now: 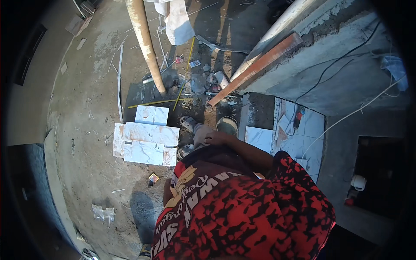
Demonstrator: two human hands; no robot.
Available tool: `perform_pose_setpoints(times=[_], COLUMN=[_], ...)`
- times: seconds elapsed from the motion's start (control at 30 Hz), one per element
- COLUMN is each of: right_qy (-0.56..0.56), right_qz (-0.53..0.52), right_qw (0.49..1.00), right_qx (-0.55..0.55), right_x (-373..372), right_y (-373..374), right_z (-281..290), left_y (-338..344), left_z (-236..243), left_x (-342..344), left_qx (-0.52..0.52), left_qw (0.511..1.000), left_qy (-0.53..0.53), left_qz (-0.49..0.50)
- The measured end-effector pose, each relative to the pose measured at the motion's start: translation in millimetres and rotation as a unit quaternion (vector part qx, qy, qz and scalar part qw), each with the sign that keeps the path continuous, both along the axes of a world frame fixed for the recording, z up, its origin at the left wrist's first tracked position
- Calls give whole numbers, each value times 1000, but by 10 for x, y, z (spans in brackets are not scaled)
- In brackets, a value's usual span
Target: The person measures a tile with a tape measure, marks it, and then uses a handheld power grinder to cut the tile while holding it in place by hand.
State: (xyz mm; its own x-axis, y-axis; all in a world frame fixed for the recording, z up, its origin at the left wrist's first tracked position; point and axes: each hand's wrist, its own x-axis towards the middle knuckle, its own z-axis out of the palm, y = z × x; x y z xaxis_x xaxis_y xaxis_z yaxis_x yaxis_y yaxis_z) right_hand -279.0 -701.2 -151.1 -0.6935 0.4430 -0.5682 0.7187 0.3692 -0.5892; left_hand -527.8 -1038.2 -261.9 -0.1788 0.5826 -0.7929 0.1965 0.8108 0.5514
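— Beside the knee, what's that bucket [227, 125]?
— Round, grey-crusted; contents unclear.
— The right hand [216, 138]?
— Flat, fingers together, on the knee. Glossy marbled tiles [147, 139] lie on dusty floor [91, 143].

White tiles [147, 138] with faint grey veining lie left on brown-grey dirt ground [86, 86]. Near, a red-and-black patterned shirt [251, 212]. Far, a yellow tape measure [185, 69] and orange-brown plank [255, 67].

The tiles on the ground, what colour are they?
The tiles are white with faint grey marble veins, seen in the head view.
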Motion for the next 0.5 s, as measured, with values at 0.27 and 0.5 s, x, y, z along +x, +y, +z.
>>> perform_pose_setpoints(times=[0.27, 0.5], right_qy=[71, 18], right_qz=[-104, -221], right_qw=[992, 963], right_qx=[21, 155], right_x=[591, 1916], right_y=[-151, -17], right_z=[29, -664], left_y=[34, 42], left_z=[160, 46], left_x=[-354, -251], left_qx=[45, 73], left_qw=[997, 994], left_qy=[45, 66], left_qz=[-34, -55])
